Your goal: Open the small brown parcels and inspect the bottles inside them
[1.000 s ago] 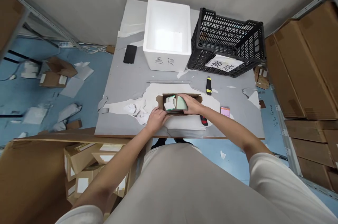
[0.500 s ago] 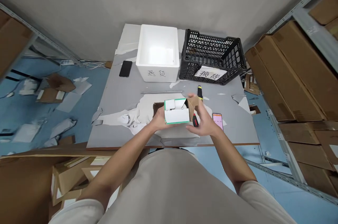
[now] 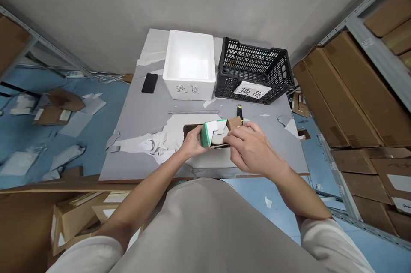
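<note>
Head view, left hand [image 3: 193, 142] clamped on 1 carton [image 3: 205, 135], right hand [image 3: 252, 148] alongside, grip unclear

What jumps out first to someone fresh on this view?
Probably the white bin and, on its right, the black mesh crate, standing side by side at the table's far edge, each with bold black writing on its near side. Then the small green-and-white box at the near middle, its flaps up, with the left hand at its left side and the right hand at its right.

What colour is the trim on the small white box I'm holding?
Green, clearest in the head view.
</note>
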### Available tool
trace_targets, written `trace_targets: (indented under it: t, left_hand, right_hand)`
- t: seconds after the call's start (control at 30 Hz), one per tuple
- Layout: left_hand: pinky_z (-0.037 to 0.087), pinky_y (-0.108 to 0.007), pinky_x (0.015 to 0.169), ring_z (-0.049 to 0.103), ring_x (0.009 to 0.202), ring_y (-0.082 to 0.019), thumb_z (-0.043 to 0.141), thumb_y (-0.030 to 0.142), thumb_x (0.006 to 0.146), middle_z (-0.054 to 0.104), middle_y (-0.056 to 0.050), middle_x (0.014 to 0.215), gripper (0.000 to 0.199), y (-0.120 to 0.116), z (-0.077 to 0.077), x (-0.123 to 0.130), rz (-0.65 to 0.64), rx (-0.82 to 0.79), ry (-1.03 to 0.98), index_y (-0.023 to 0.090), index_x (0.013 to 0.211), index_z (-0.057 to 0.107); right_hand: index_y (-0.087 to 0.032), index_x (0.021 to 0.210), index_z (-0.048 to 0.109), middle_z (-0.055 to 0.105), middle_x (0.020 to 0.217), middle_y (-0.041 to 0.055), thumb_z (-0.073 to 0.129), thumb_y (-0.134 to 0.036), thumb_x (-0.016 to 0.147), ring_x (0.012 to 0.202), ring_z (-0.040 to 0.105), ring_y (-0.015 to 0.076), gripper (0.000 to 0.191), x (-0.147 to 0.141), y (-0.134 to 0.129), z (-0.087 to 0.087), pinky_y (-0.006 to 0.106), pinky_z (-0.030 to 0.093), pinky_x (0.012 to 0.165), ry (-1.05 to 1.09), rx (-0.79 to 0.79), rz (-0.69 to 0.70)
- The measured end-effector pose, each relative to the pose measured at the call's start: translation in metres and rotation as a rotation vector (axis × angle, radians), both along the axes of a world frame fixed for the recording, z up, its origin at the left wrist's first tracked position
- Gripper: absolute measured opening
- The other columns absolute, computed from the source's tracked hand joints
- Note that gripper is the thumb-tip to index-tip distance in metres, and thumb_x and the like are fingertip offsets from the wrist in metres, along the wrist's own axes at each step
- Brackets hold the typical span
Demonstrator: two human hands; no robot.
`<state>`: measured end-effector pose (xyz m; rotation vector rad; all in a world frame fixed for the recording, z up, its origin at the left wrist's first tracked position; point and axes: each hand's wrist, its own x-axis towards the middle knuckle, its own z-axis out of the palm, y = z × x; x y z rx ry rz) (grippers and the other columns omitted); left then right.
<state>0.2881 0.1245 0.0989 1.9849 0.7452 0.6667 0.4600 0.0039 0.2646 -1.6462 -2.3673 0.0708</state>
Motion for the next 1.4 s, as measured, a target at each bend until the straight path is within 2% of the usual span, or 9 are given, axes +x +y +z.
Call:
trace_targets:
  t: [0.13, 0.3, 0.37, 0.63, 0.77, 0.9, 1.17, 1.27, 1.4]
  left_hand:
    - [0.051, -0.037, 0.085, 0.063, 0.101, -0.027, 0.078, 0.032, 0.058, 0.065, -0.010, 0.111, 0.067, -0.001, 0.002, -0.003, -0.045, 0.040, -0.023, 0.017, 0.118, 0.053]
    - [0.054, -0.042, 0.082, 0.064, 0.097, -0.029, 0.082, 0.040, 0.055, 0.066, -0.010, 0.109, 0.075, -0.004, -0.004, -0.007, -0.049, -0.009, -0.048, 0.019, 0.121, 0.052]
    - [0.054, -0.042, 0.080, 0.065, 0.093, -0.028, 0.083, 0.040, 0.055, 0.067, -0.009, 0.105, 0.071, -0.005, -0.006, -0.010, -0.063, -0.043, -0.058, 0.021, 0.117, 0.054]
    - [0.052, -0.038, 0.084, 0.063, 0.099, -0.027, 0.080, 0.037, 0.057, 0.064, -0.009, 0.112, 0.069, -0.001, -0.001, -0.015, -0.143, 0.017, 0.023, 0.018, 0.117, 0.053]
    - [0.051, -0.035, 0.084, 0.064, 0.097, -0.026, 0.080, 0.036, 0.058, 0.066, -0.008, 0.108, 0.065, -0.005, 0.002, -0.014, -0.147, 0.044, 0.076, 0.017, 0.114, 0.053]
    - [0.050, -0.036, 0.085, 0.063, 0.099, -0.027, 0.081, 0.038, 0.056, 0.065, -0.009, 0.110, 0.071, -0.007, -0.001, -0.014, -0.121, 0.056, 0.068, 0.016, 0.117, 0.051]
    - [0.050, -0.033, 0.080, 0.064, 0.093, -0.025, 0.076, 0.032, 0.060, 0.064, -0.008, 0.105, 0.060, -0.003, 0.007, -0.012, -0.181, 0.096, 0.053, 0.017, 0.113, 0.051]
    - [0.050, -0.032, 0.078, 0.064, 0.089, -0.024, 0.074, 0.029, 0.061, 0.065, -0.007, 0.101, 0.054, -0.001, 0.013, -0.010, -0.193, 0.107, 0.077, 0.017, 0.109, 0.053]
    - [0.050, -0.033, 0.079, 0.065, 0.090, -0.025, 0.079, 0.035, 0.056, 0.065, -0.006, 0.099, 0.062, 0.000, 0.011, -0.007, -0.172, 0.117, 0.134, 0.017, 0.110, 0.052]
  right_hand:
    - [-0.021, 0.085, 0.067, 0.060, 0.079, 0.0055, 0.043, -0.015, 0.082, 0.081, 0.056, 0.0199, 0.025, 0.003, 0.012, 0.014, 0.036, 0.036, 0.076, -0.092, -0.160, -0.002]
    - [-0.021, 0.127, 0.053, 0.063, 0.105, 0.0086, 0.037, -0.012, 0.080, 0.092, 0.057, 0.0219, 0.051, 0.009, 0.015, 0.027, 0.033, 0.037, 0.073, -0.021, -0.276, 0.066]
    - [-0.022, 0.134, 0.046, 0.063, 0.112, 0.0076, 0.035, -0.010, 0.079, 0.091, 0.057, 0.0207, 0.058, 0.013, 0.016, 0.030, 0.033, 0.038, 0.076, 0.038, -0.313, 0.105]
    - [-0.020, 0.114, 0.056, 0.068, 0.098, 0.0034, 0.034, -0.006, 0.085, 0.076, 0.057, 0.0165, 0.039, 0.021, 0.030, 0.029, 0.027, 0.036, 0.070, 0.234, -0.371, -0.062]
    - [-0.018, 0.097, 0.065, 0.067, 0.091, 0.0067, 0.042, -0.010, 0.089, 0.079, 0.054, 0.0178, 0.026, 0.014, 0.032, 0.022, 0.030, 0.027, 0.069, -0.013, -0.295, 0.003]
    - [-0.016, 0.098, 0.066, 0.062, 0.087, 0.0089, 0.053, -0.018, 0.088, 0.084, 0.047, 0.0203, 0.016, 0.009, 0.031, 0.014, 0.035, 0.020, 0.076, -0.251, -0.175, 0.048]
    - [-0.015, 0.115, 0.058, 0.057, 0.114, 0.0130, 0.061, -0.029, 0.082, 0.094, 0.043, 0.0234, 0.036, 0.013, 0.037, 0.014, 0.038, 0.021, 0.083, -0.368, -0.130, 0.343]
    - [-0.014, 0.108, 0.060, 0.057, 0.106, 0.0128, 0.057, -0.026, 0.084, 0.090, 0.045, 0.0230, 0.027, 0.008, 0.036, 0.014, 0.039, 0.023, 0.084, -0.450, -0.105, 0.351]
    - [-0.012, 0.098, 0.061, 0.057, 0.092, 0.0118, 0.050, -0.028, 0.088, 0.084, 0.046, 0.0232, 0.022, 0.002, 0.039, 0.012, 0.039, 0.026, 0.081, -0.574, -0.057, 0.340]
